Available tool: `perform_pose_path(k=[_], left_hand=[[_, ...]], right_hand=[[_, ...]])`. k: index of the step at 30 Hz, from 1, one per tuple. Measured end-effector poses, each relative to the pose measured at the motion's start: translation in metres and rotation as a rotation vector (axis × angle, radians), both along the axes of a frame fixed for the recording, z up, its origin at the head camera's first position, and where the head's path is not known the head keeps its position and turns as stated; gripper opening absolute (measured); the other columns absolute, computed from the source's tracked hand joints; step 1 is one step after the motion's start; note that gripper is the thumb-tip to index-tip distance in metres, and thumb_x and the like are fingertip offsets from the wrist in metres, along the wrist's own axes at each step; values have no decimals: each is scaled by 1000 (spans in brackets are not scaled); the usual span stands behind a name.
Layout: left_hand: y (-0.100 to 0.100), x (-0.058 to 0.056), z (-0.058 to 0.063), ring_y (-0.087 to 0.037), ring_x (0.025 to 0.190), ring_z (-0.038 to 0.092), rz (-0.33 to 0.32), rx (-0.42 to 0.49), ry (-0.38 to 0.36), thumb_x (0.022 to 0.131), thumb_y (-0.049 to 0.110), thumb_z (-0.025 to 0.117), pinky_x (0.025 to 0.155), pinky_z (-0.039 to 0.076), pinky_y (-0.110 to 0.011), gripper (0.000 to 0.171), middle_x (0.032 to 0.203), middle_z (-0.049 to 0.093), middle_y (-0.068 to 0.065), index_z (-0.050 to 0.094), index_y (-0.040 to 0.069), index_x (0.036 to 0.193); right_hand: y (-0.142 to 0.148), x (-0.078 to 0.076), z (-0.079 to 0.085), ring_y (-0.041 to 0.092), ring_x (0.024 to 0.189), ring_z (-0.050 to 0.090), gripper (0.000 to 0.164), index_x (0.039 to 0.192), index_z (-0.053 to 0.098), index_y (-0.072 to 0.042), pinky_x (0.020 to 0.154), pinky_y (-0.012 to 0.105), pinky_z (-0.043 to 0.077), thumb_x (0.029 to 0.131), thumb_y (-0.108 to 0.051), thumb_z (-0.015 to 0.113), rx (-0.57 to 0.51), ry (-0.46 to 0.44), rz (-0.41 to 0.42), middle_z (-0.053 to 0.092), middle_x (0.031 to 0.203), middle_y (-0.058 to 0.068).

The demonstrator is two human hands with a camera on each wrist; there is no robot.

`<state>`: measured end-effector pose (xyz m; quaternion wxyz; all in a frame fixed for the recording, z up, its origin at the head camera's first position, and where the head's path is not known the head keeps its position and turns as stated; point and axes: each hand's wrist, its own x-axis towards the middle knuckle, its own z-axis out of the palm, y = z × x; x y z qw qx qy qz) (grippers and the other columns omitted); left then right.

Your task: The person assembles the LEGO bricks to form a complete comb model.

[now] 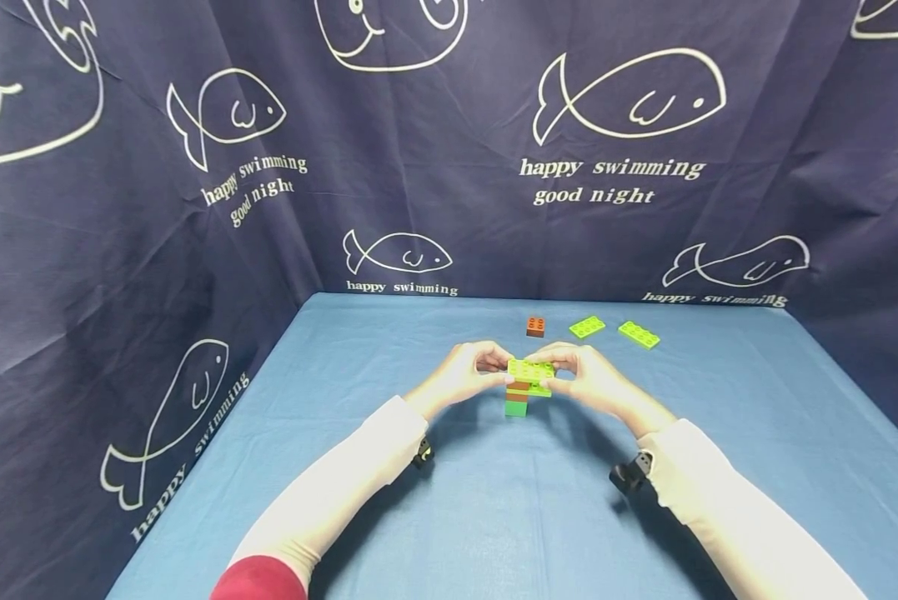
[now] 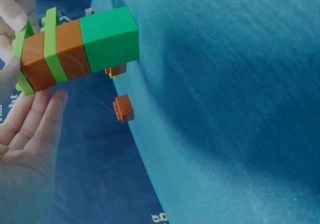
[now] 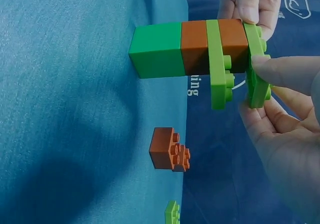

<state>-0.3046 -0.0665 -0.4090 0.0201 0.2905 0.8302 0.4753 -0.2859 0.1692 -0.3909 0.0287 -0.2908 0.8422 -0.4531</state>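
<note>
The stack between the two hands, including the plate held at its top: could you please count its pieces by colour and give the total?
Green block: 1
Orange-brown bricks: 2
Lime-green plates: 2
Total: 5

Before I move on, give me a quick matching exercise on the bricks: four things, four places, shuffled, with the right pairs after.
1. Green block
2. Top plate
3. Lower plate
4. Loose plates

A. Sandwiched between two orange blocks
B. Lying on the table
C. Held by the left hand and right hand
D. Bottom of the stack

Pairs: 1-D, 2-C, 3-A, 4-B.
</note>
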Motion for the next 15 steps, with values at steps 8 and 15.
perform_pose_path(k=[8, 15], left_hand=[[-1, -2, 4, -15, 90, 70, -13, -47, 28, 84, 11, 76, 82, 55, -17, 22, 98, 73, -10, 68, 4, 103], [0, 0, 4, -14, 87, 70, 14, -20, -43, 82, 11, 77, 80, 56, -18, 25, 98, 73, -10, 68, 4, 105]], right_hand=[[0, -2, 2, 27, 112, 62, 37, 118, 68, -6, 98, 49, 49, 82, 3, 71, 37, 18, -5, 66, 118, 12], [-1, -1, 2, 24, 110, 61, 37, 118, 69, -6, 98, 39, 50, 82, 3, 71, 48, 52, -3, 67, 117, 11]])
